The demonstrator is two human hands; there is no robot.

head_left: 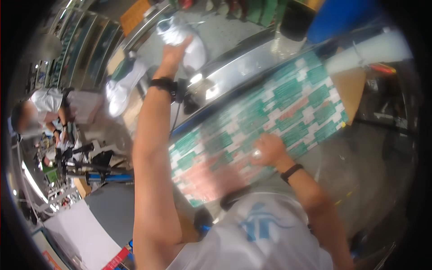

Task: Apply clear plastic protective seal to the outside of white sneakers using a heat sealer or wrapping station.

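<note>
Apparently gripping a white shoe (194, 54) with the left hand (174, 52), at the far side, past the green-and-white patterned counter (321, 108). Closing the fingers around the shoe's middle, clear of the laces, probably for a steady hold at arm's length. Cannot tell whether lifting it or letting it rest, because of the blur. Just to the left, with a second white shoe (128, 87), perhaps set there to be within the same arm's reach. Nearer and farther right, holding the right hand (271, 150) low over the counter with fingers curled inward, possibly for balance against the long reach. Cannot tell whether pinching anything, despite a bright glint near the fingertips, nor whether touching the surface. Along the counter's far edge, with a shiny metal strip (243, 67); farther left, with a seated or bending co-worker (47, 100), well apart.
</note>
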